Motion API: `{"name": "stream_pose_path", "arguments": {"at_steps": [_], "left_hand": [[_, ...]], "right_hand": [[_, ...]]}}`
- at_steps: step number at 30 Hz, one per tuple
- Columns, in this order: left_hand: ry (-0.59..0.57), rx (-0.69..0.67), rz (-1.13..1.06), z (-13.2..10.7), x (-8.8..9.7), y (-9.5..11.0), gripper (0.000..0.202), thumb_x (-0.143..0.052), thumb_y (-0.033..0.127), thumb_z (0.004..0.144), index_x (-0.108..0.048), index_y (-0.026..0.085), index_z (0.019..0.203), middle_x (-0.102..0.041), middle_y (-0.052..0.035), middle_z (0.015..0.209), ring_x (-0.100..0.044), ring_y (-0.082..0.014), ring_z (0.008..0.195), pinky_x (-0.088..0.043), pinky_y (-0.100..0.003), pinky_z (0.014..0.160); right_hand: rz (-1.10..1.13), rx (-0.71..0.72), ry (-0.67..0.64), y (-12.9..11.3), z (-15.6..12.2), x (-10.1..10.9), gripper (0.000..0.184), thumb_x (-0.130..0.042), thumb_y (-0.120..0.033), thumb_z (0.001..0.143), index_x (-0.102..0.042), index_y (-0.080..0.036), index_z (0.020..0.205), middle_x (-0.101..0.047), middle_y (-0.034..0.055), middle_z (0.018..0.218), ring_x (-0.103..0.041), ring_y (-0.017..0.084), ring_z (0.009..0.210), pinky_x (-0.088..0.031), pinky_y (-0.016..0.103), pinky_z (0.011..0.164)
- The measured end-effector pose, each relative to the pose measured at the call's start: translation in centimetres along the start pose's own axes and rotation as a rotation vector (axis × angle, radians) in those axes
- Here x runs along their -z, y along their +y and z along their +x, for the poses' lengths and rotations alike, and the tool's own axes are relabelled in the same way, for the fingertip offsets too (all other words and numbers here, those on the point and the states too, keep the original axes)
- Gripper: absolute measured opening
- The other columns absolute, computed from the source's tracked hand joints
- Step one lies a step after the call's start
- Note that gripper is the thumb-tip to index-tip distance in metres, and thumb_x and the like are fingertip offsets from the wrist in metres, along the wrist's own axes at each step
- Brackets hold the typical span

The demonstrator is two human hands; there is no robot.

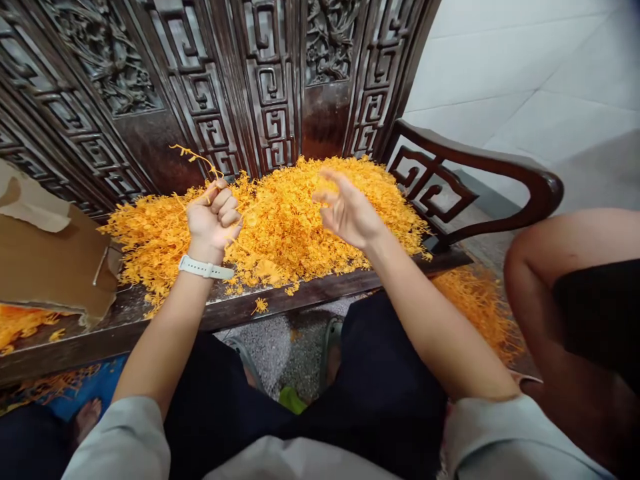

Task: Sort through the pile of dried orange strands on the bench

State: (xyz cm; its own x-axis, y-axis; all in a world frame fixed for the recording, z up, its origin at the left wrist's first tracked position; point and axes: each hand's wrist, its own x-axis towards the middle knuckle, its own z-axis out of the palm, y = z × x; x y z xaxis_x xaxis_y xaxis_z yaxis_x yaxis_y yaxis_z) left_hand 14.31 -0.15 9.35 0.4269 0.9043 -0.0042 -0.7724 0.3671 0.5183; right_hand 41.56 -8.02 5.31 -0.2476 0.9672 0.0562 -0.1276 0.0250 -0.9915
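A big heap of small orange plastic pieces (pixel 285 227) lies on the seat of a dark carved wooden bench (pixel 310 293). My left hand (pixel 214 217), with a white watch band at the wrist, is a fist closed on a thin orange sprig (pixel 196 157) that sticks up and to the left above the heap. My right hand (pixel 345 210) hovers over the heap's right half with fingers loosely curled and apart, and I see nothing in it.
A torn cardboard box (pixel 50 260) with more orange pieces sits at the left on the seat. The bench's carved back (pixel 215 80) rises behind and its armrest (pixel 480 167) curves at the right. Another person's bare knee (pixel 565 267) is at the right. Orange pieces (pixel 480 313) also lie below the armrest.
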Motion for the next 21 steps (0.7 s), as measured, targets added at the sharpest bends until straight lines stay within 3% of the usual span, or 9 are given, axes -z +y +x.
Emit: {"name": "stream_pose_path", "arguments": {"at_steps": [2,3,4,6,8,11,14,16,21], "left_hand": [[-0.018,0.018,-0.022,0.2,0.0,0.2,0.038,-0.029,0.018,0.112,-0.046,0.020,0.078,-0.026,0.0072,0.049,-0.025,-0.0067,0.036,-0.012,-0.019,0.032],[-0.032,0.018,-0.027,0.3,0.1,0.4,0.038,-0.029,0.019,0.113,-0.046,0.020,0.078,-0.026,0.0073,0.049,-0.025,-0.0067,0.036,-0.011,-0.019,0.032],[-0.052,0.013,-0.030,0.3,0.3,0.5,0.038,-0.029,0.021,0.113,-0.046,0.020,0.079,-0.027,0.0075,0.049,-0.024,-0.0067,0.036,-0.011,-0.019,0.032],[-0.081,-0.001,-0.022,0.4,0.5,0.8,0.038,-0.028,0.024,0.114,-0.047,0.019,0.082,-0.027,0.0079,0.050,-0.024,-0.0066,0.037,-0.012,-0.019,0.032],[-0.055,-0.008,0.009,0.4,0.7,0.8,0.037,-0.029,0.025,0.115,-0.048,0.020,0.083,-0.028,0.0079,0.051,-0.025,-0.0066,0.038,-0.012,-0.019,0.033],[0.010,-0.008,0.073,0.3,1.0,0.6,0.033,-0.034,0.025,0.114,-0.048,0.020,0.085,-0.029,0.0079,0.052,-0.027,-0.0065,0.039,-0.012,-0.018,0.034],[0.005,-0.002,0.109,0.1,1.3,0.4,0.030,-0.037,0.025,0.113,-0.046,0.021,0.085,-0.028,0.0080,0.053,-0.026,-0.0063,0.039,-0.011,-0.018,0.035],[-0.028,0.012,0.093,0.0,1.6,0.7,0.029,-0.037,0.025,0.113,-0.045,0.021,0.085,-0.029,0.0080,0.053,-0.024,-0.0064,0.039,-0.011,-0.019,0.036],[-0.116,0.064,-0.100,-0.5,3.1,3.4,0.034,-0.027,0.031,0.113,-0.039,0.023,0.083,-0.025,0.0066,0.053,-0.018,-0.0091,0.041,-0.011,-0.021,0.036]], "right_hand": [[0.124,0.028,0.495,1.4,1.3,-0.6,0.022,-0.067,-0.042,0.093,-0.054,-0.024,0.094,-0.057,-0.0048,0.068,-0.047,0.009,0.051,-0.038,0.021,0.048],[0.132,-0.025,0.614,2.5,1.7,-1.5,0.020,-0.064,-0.039,0.093,-0.052,-0.024,0.094,-0.055,-0.0050,0.067,-0.045,0.009,0.050,-0.036,0.021,0.047],[0.087,-0.093,0.582,3.9,1.8,-2.7,0.018,-0.062,-0.039,0.094,-0.052,-0.024,0.096,-0.056,-0.0039,0.068,-0.046,0.010,0.050,-0.036,0.022,0.047],[-0.198,-0.156,0.226,7.1,1.4,-6.1,0.022,-0.064,-0.043,0.093,-0.054,-0.024,0.098,-0.056,-0.0014,0.070,-0.052,0.015,0.054,-0.037,0.026,0.050],[-0.606,-0.016,-0.112,10.6,0.3,-9.7,0.029,-0.069,-0.050,0.092,-0.055,-0.025,0.100,-0.050,-0.0014,0.067,-0.053,0.019,0.062,-0.037,0.029,0.058],[-0.838,0.087,-0.277,14.9,-1.3,-13.3,0.025,-0.067,-0.049,0.092,-0.053,-0.028,0.093,-0.039,-0.0023,0.066,-0.049,0.020,0.066,-0.036,0.033,0.067],[-0.818,0.046,-0.354,17.2,-1.6,-13.9,0.015,-0.065,-0.031,0.092,-0.052,-0.026,0.084,-0.034,-0.0030,0.064,-0.043,0.016,0.059,-0.037,0.034,0.068],[-0.801,0.033,-0.397,17.4,-1.2,-13.5,0.015,-0.065,-0.018,0.087,-0.053,-0.025,0.082,-0.035,-0.0036,0.062,-0.043,0.015,0.058,-0.039,0.034,0.069],[-0.647,-0.038,-0.654,12.8,0.2,-11.2,0.023,-0.073,-0.009,0.079,-0.058,-0.022,0.067,-0.050,-0.0055,0.053,-0.048,0.014,0.051,-0.039,0.026,0.056]]}}
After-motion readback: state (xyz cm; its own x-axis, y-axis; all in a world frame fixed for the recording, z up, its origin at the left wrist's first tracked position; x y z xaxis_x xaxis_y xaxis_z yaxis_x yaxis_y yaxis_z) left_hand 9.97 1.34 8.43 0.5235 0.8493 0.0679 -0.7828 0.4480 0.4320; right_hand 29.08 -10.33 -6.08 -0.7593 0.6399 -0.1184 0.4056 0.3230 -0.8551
